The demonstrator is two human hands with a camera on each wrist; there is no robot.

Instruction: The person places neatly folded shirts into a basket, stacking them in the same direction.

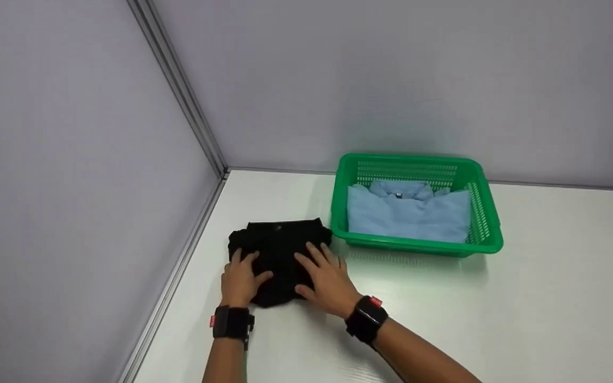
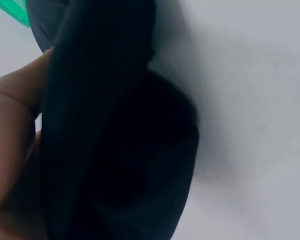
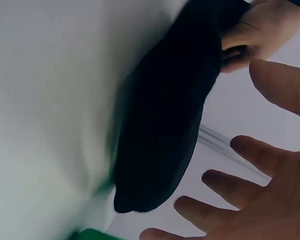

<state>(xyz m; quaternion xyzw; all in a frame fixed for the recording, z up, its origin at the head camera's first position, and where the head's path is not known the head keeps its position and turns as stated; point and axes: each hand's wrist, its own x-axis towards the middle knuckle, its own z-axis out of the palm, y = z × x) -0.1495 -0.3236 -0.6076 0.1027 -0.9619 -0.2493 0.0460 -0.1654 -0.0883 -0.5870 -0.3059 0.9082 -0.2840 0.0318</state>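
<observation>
A black folded garment [image 1: 280, 242] lies on the white table, with a straight, band-like far edge and a small mark at its middle. On its left part rests my left hand [image 1: 240, 279], fingertips and thumb against the cloth. My right hand [image 1: 330, 279] is over the right part, fingers spread. In the right wrist view, these spread fingers [image 3: 235, 192] stand apart from the cloth, and the left hand [image 3: 262, 32] touches its top. The left wrist view has the thumb [image 2: 20, 85] against a thick dark fold [image 2: 105, 125].
A green plastic basket [image 1: 418, 246] stands right of the garment, close to its far right corner. Inside lies a folded light blue collared shirt [image 1: 410, 215]. Grey panel walls [image 1: 381, 80] border the table [image 1: 551, 298] at the back and left.
</observation>
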